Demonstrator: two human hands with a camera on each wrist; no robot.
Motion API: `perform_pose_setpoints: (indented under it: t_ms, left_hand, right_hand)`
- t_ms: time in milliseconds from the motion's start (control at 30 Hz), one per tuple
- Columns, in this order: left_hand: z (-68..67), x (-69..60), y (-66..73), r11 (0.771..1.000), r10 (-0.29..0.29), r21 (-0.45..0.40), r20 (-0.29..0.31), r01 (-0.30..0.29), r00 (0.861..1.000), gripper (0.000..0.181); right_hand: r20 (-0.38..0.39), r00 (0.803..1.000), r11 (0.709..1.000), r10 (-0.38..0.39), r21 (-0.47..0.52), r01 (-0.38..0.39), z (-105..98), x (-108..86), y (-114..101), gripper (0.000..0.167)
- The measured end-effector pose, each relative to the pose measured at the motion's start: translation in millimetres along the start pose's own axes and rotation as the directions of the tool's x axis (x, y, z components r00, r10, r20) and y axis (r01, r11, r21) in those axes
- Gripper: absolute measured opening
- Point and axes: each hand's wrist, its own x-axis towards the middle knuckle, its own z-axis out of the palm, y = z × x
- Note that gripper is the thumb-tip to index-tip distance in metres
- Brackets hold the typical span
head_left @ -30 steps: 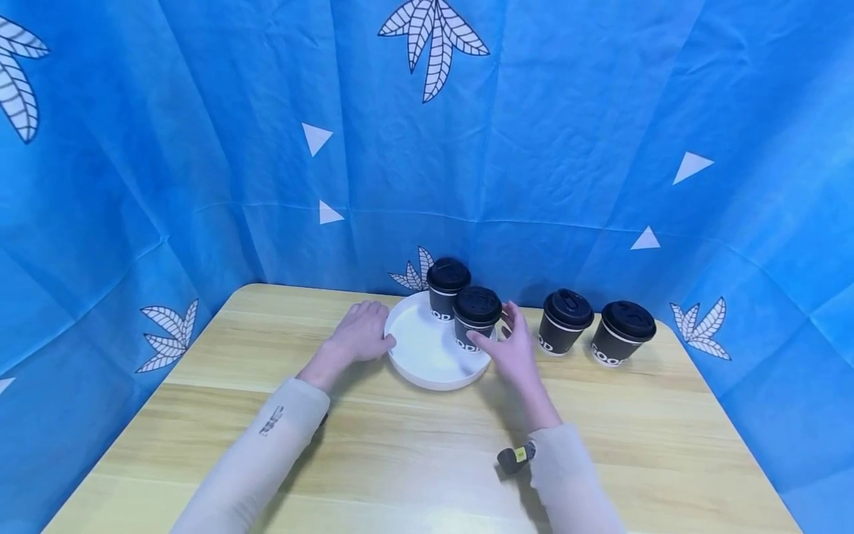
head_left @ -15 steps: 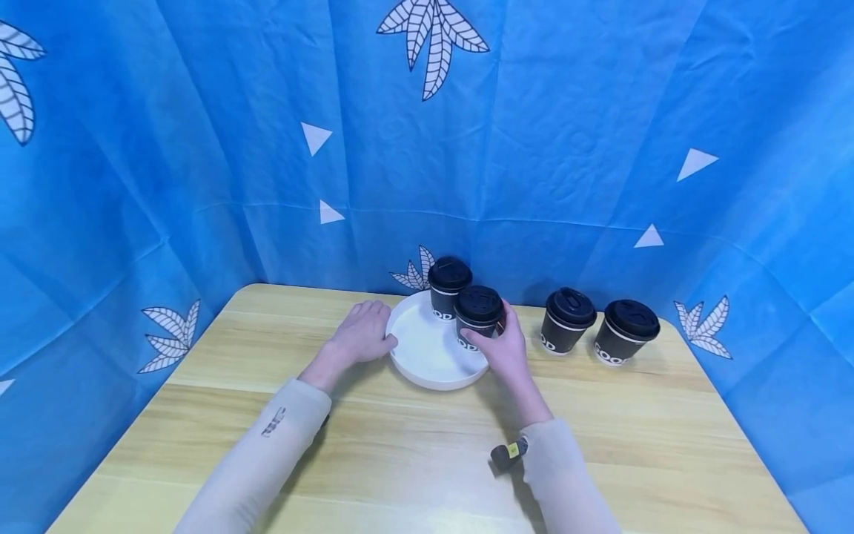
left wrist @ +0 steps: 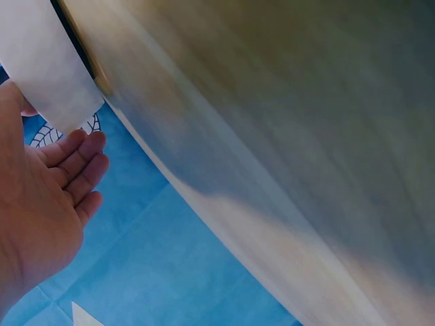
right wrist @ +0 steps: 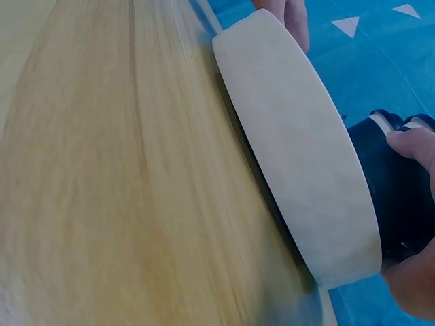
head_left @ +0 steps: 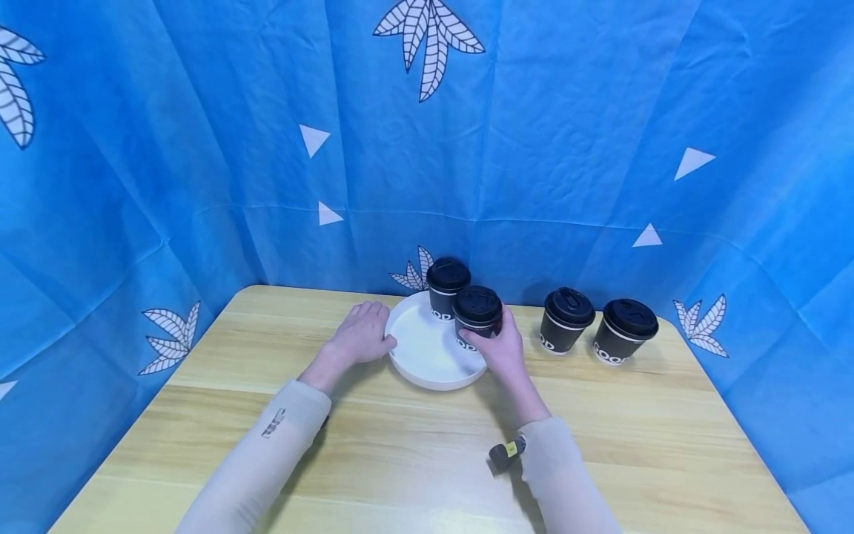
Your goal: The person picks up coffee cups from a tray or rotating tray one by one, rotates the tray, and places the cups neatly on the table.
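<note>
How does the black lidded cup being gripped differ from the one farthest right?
The held black lidded cup is within the round white tray; the rightmost black lidded cup stands on the wood-grained table. The right hand grips the first, not the second. Both have white lettering.

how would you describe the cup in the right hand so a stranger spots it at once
On the wooden table, find the round white tray. At its right side is a black cup with a black lid, just in front of the rear cup. It alone among the cups is gripped, by the right hand.
</note>
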Motion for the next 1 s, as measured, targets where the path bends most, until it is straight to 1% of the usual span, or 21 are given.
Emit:
perform_pose_setpoints:
  t_ms: [500, 1000]
  left_hand:
    - [0.7, -1.2, 1.1, 1.000, -0.014, -0.009, -0.006, 0.014, 1.000, 0.052]
    - [0.3, -1.6, 2.4, 1.000, -0.017, -0.012, -0.011, 0.017, 1.000, 0.051]
  right_hand:
    - [0.007, 1.000, 1.000, -0.023, -0.013, 0.023, -1.6, 0.7, -1.7, 0.092]
    - [-0.007, 0.999, 0.999, -0.044, -0.006, 0.044, -5.1, -4.1, -14.4, 0.091]
